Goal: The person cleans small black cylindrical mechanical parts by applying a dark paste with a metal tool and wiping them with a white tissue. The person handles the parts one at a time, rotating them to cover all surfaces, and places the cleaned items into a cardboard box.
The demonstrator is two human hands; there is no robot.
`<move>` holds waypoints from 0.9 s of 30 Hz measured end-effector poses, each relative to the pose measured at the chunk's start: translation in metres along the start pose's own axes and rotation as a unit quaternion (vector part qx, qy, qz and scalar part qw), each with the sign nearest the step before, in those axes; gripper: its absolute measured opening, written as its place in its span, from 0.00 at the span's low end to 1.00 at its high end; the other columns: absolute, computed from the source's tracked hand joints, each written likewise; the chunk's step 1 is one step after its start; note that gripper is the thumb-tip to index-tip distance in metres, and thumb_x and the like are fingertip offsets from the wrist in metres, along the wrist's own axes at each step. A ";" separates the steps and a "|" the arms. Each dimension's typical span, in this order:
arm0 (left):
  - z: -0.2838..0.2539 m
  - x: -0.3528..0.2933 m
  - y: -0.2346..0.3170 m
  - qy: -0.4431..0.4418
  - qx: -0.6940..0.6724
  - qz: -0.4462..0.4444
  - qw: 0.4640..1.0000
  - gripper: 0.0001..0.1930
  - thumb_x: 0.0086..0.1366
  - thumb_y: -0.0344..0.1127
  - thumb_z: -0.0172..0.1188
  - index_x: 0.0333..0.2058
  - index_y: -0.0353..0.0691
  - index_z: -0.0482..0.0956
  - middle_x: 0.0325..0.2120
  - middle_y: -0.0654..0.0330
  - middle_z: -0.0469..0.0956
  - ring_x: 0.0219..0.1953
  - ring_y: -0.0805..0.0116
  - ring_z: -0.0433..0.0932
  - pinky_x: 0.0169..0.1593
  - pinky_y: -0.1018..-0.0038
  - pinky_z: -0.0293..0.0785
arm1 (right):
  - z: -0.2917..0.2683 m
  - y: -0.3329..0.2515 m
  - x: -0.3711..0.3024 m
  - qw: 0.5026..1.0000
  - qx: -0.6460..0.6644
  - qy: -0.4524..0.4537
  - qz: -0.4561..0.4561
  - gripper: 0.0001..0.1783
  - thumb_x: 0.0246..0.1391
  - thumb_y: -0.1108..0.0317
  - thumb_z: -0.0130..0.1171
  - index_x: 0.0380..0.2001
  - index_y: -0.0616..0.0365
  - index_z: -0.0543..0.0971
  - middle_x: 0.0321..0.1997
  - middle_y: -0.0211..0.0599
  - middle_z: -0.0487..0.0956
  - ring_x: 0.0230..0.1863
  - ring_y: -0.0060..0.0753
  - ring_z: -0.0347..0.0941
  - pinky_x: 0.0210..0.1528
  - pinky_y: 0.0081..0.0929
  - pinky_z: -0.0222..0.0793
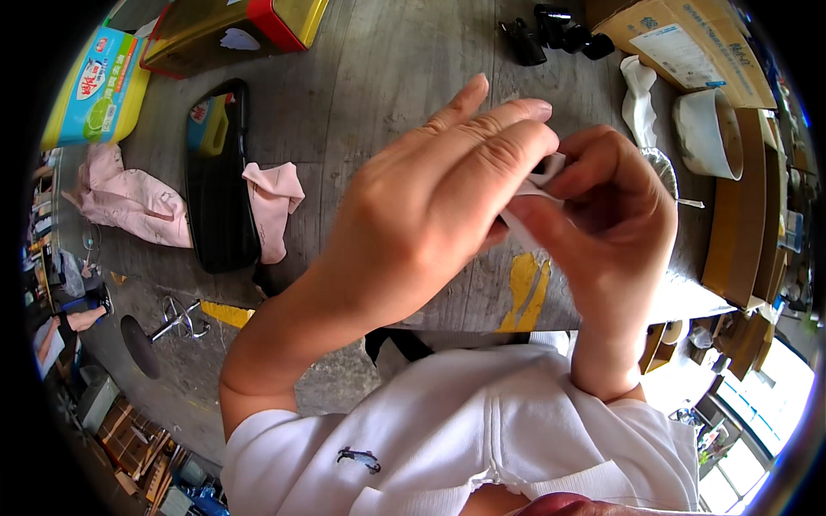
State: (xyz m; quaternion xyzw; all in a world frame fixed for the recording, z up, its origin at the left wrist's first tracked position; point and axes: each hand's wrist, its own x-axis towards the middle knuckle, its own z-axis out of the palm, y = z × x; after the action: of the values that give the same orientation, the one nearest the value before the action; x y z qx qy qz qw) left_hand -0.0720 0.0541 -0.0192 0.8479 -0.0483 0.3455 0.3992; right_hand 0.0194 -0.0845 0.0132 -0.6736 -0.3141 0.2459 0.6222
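My left hand [422, 193] and my right hand [607, 215] meet above the grey wooden tabletop [370, 86]. Between them is a piece of white cloth or tissue [523, 225], pinched by the curled fingers and thumb of my right hand. Something small and dark shows inside its folds, too covered to name. The left fingers reach over from the left with their tips bent down against it; the left thumb is mostly hidden. Left of my hands, a glossy black panel [219, 193] with rounded corners lies on a pink cloth [274, 202] and mirrors the yellow container.
Several small black cylindrical parts [523, 41] lie at the back. On the right are crumpled white material [638, 99], a white bowl [701, 129] and a cardboard box [697, 43]. A red-and-gold tin [219, 39] and yellow container [99, 86] stand far left. A stool [140, 347] stands beyond the table edge.
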 end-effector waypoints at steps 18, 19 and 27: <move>-0.009 0.006 0.000 0.022 -0.356 -0.024 0.934 0.39 0.34 0.20 0.76 0.49 0.28 0.67 0.51 0.37 0.70 0.56 0.48 0.70 0.62 0.54 0.63 | 0.005 0.022 0.002 0.891 0.406 -0.019 0.203 0.09 0.48 0.78 0.65 0.27 0.58 0.73 0.32 0.34 0.79 0.33 0.25 0.75 0.38 0.23 0.72; -0.011 0.006 -0.001 0.019 -0.358 -0.029 0.933 0.40 0.34 0.19 0.76 0.49 0.28 0.67 0.51 0.37 0.69 0.56 0.47 0.70 0.61 0.53 0.64 | 0.006 0.023 0.001 0.902 0.388 -0.017 0.189 0.09 0.48 0.79 0.64 0.28 0.59 0.73 0.32 0.34 0.78 0.32 0.24 0.75 0.36 0.22 0.72; -0.010 0.008 0.001 0.019 -0.339 -0.025 0.940 0.39 0.33 0.20 0.77 0.48 0.28 0.68 0.50 0.37 0.70 0.55 0.48 0.71 0.59 0.55 0.68 | -0.001 0.018 0.000 0.950 0.305 0.014 0.070 0.09 0.52 0.70 0.63 0.32 0.60 0.73 0.35 0.33 0.77 0.34 0.19 0.73 0.37 0.17 0.68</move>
State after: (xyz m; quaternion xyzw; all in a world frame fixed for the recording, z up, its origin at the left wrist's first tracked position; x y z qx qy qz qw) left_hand -0.0713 0.0620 -0.0095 0.6566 -0.1340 0.3148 0.6721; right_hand 0.0226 -0.0860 -0.0049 -0.4752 -0.1674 0.3633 0.7837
